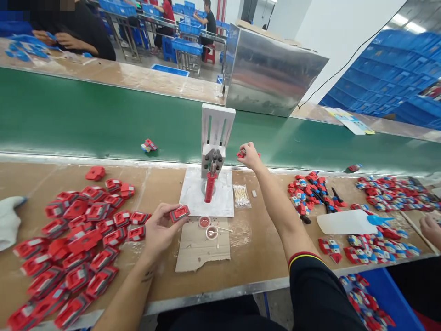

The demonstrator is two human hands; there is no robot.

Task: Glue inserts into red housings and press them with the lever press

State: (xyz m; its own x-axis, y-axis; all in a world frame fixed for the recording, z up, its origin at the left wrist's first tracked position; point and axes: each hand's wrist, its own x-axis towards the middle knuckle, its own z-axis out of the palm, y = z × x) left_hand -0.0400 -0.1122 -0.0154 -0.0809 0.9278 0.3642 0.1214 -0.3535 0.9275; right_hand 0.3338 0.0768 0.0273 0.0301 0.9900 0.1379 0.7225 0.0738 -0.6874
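Note:
My left hand holds a red plastic part above the wooden bench, just right of a big pile of the same red parts. My right hand reaches out over the edge of the green conveyor belt with a small red assembled part pinched in its fingers. Between the hands stands a small hand press with a red handle on a white base plate.
Two small cups sit on a cardboard scrap, and a bag of cotton swabs lies beside the plate. One assembled piece lies on the belt. Red-blue assembled parts and a white-blue scoop are at right. Another person's hand shows far right.

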